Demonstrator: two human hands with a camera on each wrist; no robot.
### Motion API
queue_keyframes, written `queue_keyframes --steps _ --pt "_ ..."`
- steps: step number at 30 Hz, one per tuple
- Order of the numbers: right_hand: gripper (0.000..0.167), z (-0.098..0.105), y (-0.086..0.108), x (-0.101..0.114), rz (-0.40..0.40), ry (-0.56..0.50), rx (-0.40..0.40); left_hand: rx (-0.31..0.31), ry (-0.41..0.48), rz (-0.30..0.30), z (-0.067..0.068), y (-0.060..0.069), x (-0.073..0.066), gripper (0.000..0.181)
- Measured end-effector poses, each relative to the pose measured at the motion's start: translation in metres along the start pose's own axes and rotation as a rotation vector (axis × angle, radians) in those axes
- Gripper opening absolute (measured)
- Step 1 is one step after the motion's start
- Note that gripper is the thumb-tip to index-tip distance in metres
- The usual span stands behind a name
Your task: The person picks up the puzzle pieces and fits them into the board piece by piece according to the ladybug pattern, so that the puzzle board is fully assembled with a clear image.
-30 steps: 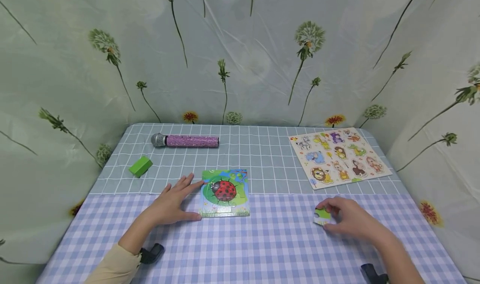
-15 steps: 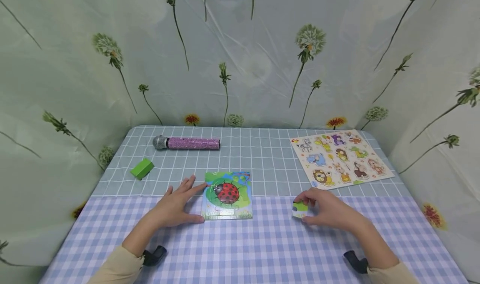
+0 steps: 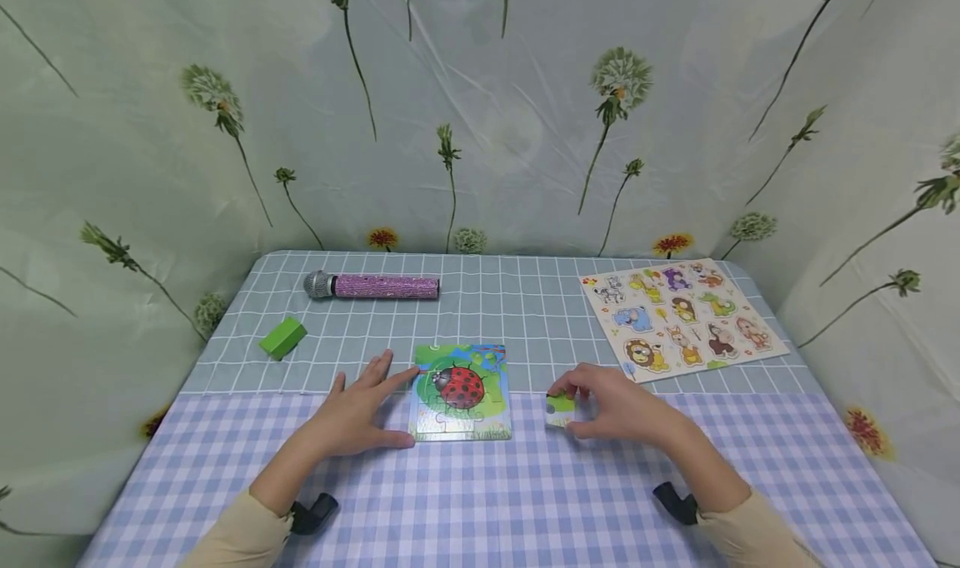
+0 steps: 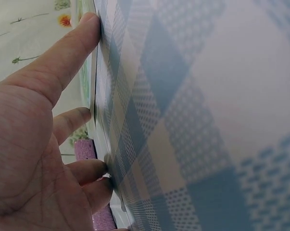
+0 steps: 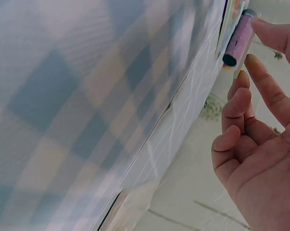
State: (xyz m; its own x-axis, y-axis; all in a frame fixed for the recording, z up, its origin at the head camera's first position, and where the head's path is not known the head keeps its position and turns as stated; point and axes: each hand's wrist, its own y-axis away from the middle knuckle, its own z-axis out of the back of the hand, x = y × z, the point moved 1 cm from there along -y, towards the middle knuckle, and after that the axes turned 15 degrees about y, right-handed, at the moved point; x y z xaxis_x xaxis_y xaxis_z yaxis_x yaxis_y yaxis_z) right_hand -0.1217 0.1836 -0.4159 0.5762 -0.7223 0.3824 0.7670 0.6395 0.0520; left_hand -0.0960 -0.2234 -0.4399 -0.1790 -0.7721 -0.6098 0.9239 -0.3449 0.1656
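A square jigsaw puzzle (image 3: 460, 387) with a red ladybug on a green leaf lies at mid-table. My left hand (image 3: 352, 418) touches its left side, thumb at the near corner and index finger higher up the edge. In the left wrist view the fingers are spread, and the puzzle's thin edge (image 4: 93, 77) meets the thumb tip. To the right of the puzzle, my right hand (image 3: 618, 406) pinches a small green and white puzzle piece (image 3: 559, 410). That piece (image 5: 245, 53) appears edge-on in the right wrist view, between thumb and fingertips.
A pink glittery microphone (image 3: 375, 286) lies at the back left, with a green block (image 3: 283, 337) nearer. At the back right rests an animal picture board (image 3: 681, 318). A checked cloth (image 3: 480, 501) covers the near table; a floral curtain (image 3: 510, 118) hangs behind.
My right hand has carried the puzzle piece left, closer to the ladybug puzzle. The puzzle and my left hand sit slightly farther right in the head view.
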Motion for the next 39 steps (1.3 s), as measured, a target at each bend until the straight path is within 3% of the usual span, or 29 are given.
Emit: queue_keyframes --steps 7,20,39 --pt "0.038 -0.005 -0.022 0.013 0.014 0.039 0.010 -0.002 -0.006 0.003 -0.001 -0.001 0.000 0.105" --pt "0.035 -0.018 -0.060 0.041 0.121 0.095 0.056 -0.008 0.007 0.003 -0.001 0.000 0.003 0.105" --pt "0.034 -0.034 -0.082 0.056 0.163 0.140 0.117 -0.007 0.003 -0.002 -0.001 0.000 0.003 0.105"
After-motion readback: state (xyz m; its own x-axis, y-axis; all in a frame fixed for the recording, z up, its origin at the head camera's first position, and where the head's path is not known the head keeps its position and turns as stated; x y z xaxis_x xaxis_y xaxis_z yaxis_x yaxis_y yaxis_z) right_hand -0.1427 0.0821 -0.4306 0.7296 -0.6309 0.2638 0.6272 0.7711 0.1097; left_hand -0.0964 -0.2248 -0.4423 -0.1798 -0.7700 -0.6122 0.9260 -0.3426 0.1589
